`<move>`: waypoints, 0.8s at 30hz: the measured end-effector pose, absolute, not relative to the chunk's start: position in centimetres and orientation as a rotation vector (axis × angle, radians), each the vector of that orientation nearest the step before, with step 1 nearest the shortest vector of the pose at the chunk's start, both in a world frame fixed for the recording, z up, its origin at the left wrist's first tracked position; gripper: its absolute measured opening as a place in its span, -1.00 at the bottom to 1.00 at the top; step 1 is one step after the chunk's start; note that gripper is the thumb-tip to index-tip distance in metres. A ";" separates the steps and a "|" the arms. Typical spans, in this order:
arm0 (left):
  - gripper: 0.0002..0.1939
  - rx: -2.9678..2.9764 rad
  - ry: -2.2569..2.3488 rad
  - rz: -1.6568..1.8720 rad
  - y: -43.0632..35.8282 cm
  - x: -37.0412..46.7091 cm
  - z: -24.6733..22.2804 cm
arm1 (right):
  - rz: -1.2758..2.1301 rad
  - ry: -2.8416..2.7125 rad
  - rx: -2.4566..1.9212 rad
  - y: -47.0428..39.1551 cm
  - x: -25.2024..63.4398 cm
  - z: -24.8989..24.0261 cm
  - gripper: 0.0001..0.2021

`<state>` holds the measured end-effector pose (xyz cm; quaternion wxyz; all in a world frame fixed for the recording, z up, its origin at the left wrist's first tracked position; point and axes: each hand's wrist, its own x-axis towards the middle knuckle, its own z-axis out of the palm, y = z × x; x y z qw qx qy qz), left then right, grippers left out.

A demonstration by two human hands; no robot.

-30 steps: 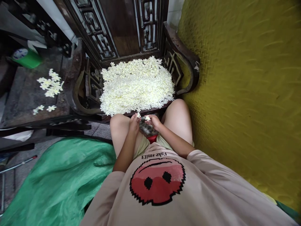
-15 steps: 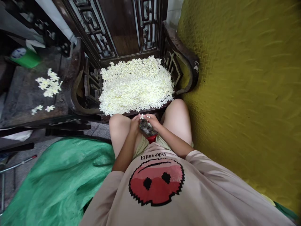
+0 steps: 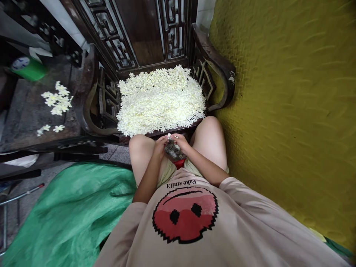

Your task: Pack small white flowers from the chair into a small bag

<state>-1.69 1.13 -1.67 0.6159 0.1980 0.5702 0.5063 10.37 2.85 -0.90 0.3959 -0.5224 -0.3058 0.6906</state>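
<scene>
My left hand (image 3: 160, 144) and my right hand (image 3: 180, 141) meet between my knees, with fingertips almost touching. Between them is a small white flower (image 3: 169, 136), pinched by the fingers of both hands. Another bit of white shows at the right fingers, too small to make out. Just beyond my knees, a thick heap of white flowers (image 3: 161, 104) covers the seat of a dark carved wooden chair (image 3: 148, 37). Below the hands lies something dark with pale specks (image 3: 174, 150), partly hidden by the hands and thighs.
On the dark side table (image 3: 25, 118) at left lie a few white flowers (image 3: 57, 98) and a green roll of tape (image 3: 29, 68). Green sheeting (image 3: 69, 215) spreads at lower left. A yellow textured wall (image 3: 283, 111) stands close on the right.
The flower between my fingertips has turned and shows less of its open petals. Both hands stay almost in place.
</scene>
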 end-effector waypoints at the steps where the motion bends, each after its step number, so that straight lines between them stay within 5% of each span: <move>1: -0.64 0.501 1.325 1.160 1.1 -1.7 -1.6 | 1.760 -0.757 -1.326 2.9 10.4 -1.0 -0.61; 9: -0.80 0.718 1.514 1.145 0.9 -1.7 -1.6 | 1.724 -0.824 -1.392 2.8 10.5 -1.5 -0.62; 17: -0.85 0.780 1.591 1.160 0.8 -1.6 -0.9 | 1.346 -1.141 -1.319 2.8 10.6 -0.5 -0.73; 24: -0.74 0.668 1.413 1.180 0.7 -1.7 -0.8 | 1.602 -1.107 -1.255 2.8 10.5 -0.5 -0.63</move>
